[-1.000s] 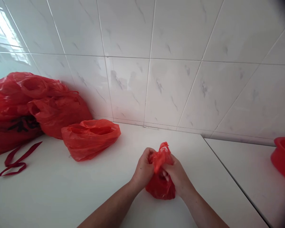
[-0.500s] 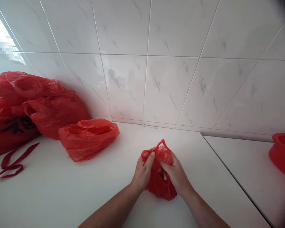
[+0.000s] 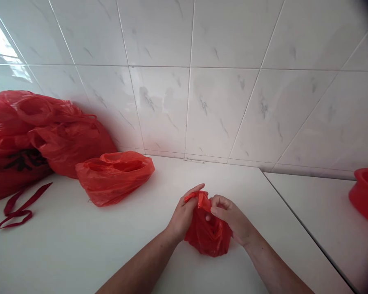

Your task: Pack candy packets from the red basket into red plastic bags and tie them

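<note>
A small red plastic bag (image 3: 210,239) is between my hands, low over the white counter (image 3: 116,249). My left hand (image 3: 184,216) grips the bag's left upper edge, its index finger stretched out past the gathered plastic. On the other side my right hand (image 3: 231,214) is closed at the bag's upper right, thumb and curled fingers pinching the thin film. The bag's top is bunched and partly folded over. What it contains, if anything, cannot be seen.
An open red plastic bag (image 3: 116,185) sits on the counter to the left. Behind it large stuffed red bags (image 3: 70,143) lean against the tiled wall (image 3: 159,106). A dark red strap (image 3: 20,214) lies in front. At far right is a red plastic basin (image 3: 366,200).
My right hand has turned and moved slightly up and right, its fingers now curled in. The upright handle loop has folded down. My left index finger has straightened.
</note>
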The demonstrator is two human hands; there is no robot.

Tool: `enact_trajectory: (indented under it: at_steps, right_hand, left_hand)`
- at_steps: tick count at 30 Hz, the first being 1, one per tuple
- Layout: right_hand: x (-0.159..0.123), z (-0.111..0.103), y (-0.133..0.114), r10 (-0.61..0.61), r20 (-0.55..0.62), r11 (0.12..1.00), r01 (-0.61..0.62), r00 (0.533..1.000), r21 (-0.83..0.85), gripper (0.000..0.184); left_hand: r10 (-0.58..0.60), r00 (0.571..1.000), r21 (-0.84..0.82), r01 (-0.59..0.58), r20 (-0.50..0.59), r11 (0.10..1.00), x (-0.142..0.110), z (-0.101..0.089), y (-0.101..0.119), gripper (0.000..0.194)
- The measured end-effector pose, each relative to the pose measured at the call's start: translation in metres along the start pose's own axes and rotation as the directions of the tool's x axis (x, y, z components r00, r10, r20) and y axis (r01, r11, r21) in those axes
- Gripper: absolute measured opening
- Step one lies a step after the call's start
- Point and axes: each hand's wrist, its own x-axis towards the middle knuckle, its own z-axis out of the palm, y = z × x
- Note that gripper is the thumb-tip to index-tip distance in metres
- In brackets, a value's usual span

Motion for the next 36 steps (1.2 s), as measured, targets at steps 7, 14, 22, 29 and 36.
enact_trajectory:
  at_steps: [7,14,22,29,36]
  right_hand:
    - [0.003,0.006,0.001,-0.025,-0.225,0.985,-0.014,0.974,-0.173,0.019]
    - [0.007,0.007,0.007,-0.177,-0.476,0.894,-0.060,0.862,-0.443,0.031]
    - [0.009,-0.003,0.011,-0.138,-0.456,0.921,-0.055,0.879,-0.385,0.017]
    - [0.007,-0.010,0.007,0.059,-0.274,0.989,-0.018,0.960,0.149,0.022]
    - [0.005,-0.014,0.001,0.044,-0.249,0.948,0.037,0.968,0.315,0.022]
  left_hand:
    - [-0.031,0.996,-0.136,0.042,0.082,0.990,0.002,-0.002,-0.003,0.029]
    - [0.078,0.985,0.030,-0.084,0.156,0.996,0.002,0.001,-0.001,0.017]
    - [0.161,0.961,0.372,-0.237,0.223,0.898,0.002,-0.001,-0.004,0.033]
    - [0.207,0.952,0.395,-0.283,0.224,0.874,0.005,-0.005,-0.009,0.041]
    - [0.247,0.947,0.382,-0.309,0.204,0.871,0.007,-0.010,-0.011,0.033]
